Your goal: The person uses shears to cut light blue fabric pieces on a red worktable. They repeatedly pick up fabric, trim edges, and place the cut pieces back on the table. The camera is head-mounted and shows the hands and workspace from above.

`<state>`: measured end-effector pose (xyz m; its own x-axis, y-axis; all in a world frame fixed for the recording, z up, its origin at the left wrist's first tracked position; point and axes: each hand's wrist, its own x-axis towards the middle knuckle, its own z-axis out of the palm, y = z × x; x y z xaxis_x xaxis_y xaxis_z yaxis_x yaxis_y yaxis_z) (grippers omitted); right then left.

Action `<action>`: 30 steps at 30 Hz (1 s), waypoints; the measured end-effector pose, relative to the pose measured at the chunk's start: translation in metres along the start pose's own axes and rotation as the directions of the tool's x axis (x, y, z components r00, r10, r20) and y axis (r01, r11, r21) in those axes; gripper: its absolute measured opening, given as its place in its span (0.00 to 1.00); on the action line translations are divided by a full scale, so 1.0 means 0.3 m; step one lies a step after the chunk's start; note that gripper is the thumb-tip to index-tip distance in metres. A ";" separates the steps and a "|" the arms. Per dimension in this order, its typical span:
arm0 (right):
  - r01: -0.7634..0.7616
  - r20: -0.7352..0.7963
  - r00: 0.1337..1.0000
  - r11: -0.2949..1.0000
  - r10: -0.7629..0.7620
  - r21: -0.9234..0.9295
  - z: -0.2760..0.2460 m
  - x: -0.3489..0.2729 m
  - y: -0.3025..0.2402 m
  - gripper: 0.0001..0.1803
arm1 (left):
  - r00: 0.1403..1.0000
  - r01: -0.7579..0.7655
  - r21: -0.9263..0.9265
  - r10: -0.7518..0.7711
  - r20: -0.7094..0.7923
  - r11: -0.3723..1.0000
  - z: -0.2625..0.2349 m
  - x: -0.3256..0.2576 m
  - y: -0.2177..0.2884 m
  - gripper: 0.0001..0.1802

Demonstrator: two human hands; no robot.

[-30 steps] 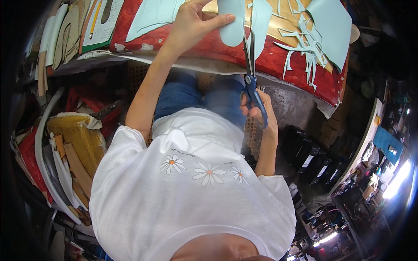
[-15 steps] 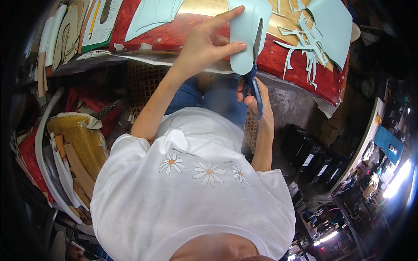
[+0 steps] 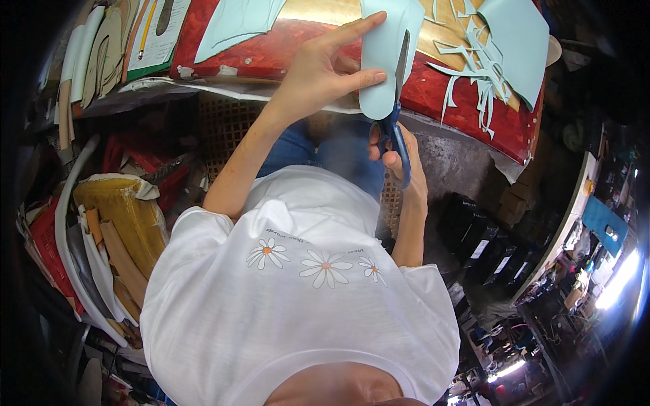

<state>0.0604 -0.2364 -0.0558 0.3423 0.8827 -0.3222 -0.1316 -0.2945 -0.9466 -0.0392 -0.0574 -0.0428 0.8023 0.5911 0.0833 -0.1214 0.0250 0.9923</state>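
Observation:
My left hand (image 3: 325,74) pinches a pale blue sheet piece (image 3: 376,51) between thumb and fingers, over the front edge of the red table. The piece has a rounded lower end, like an insole shape. My right hand (image 3: 406,152) grips blue-handled scissors (image 3: 397,128), fingers through the handle loops. The blades point away from me, up along the right side of the piece, with a strip of sheet to their right. The far end of the piece runs out of the top of the picture.
Thin pale blue offcuts (image 3: 482,81) lie on the red table (image 3: 433,95), beside a larger blue sheet (image 3: 518,40). More blue sheets (image 3: 237,27) lie at left, near a paper with a pencil (image 3: 145,30). Rolled materials (image 3: 101,250) and a yellow container (image 3: 122,210) stand low on the left.
The blue piece, with my left hand, has shifted slightly right and toward me. The scissors stay almost in place, still along its right side.

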 end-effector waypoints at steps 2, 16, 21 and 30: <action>0.000 -0.011 1.000 0.999 0.001 0.041 0.001 -0.003 0.010 0.43 | 1.000 -0.003 -0.015 0.003 -0.005 1.000 0.002 0.002 -0.002 0.37; -0.118 -0.092 0.987 0.978 0.135 0.173 0.035 -0.011 0.034 0.15 | 0.988 -0.116 0.058 0.122 -0.097 0.991 -0.038 0.076 -0.032 0.25; -0.072 -0.104 0.991 0.993 0.082 0.095 0.016 0.024 0.030 0.11 | 0.998 -0.050 0.064 0.053 -0.044 0.997 -0.039 0.074 -0.021 0.26; 0.019 -0.092 0.996 0.996 -0.011 0.092 0.005 0.055 0.049 0.09 | 1.000 0.008 -0.030 -0.008 -0.023 1.000 -0.020 0.068 -0.034 0.29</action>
<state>0.0627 -0.2257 -0.0751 0.4282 0.8481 -0.3121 -0.2103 -0.2424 -0.9471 -0.0251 -0.0408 -0.0517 0.7895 0.6094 0.0728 -0.1324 0.0534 0.9898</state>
